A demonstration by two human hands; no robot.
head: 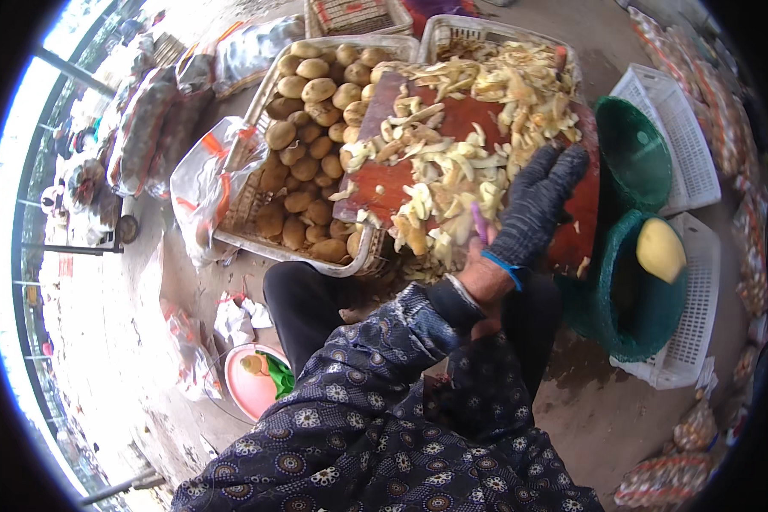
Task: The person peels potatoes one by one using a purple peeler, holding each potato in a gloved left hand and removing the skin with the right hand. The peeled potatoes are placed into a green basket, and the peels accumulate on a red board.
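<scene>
My left hand (541,198), in a grey knit glove with a blue cuff, is stretched over the reddish board (576,224), fingers extended and nothing visible in it. Mostly hidden beneath it, my bare right hand (475,255) grips a purple-handled tool (479,223); its working end cannot be made out. Potato peelings (448,166) lie heaped on the board. A peeled potato (660,249) appears at the mouth of a green bucket (640,339) on the right; whether it touches the rim cannot be told. Unpeeled potatoes (304,169) fill a crate (358,265) left of the board.
Another crate (435,29) behind the board holds peelings. A green basin (637,150) and white plastic crates (704,147) stand at right. Filled sacks (144,128) lie at left, near a clear plastic bag (198,173). A pink tub (243,384) sits on the floor by my knee.
</scene>
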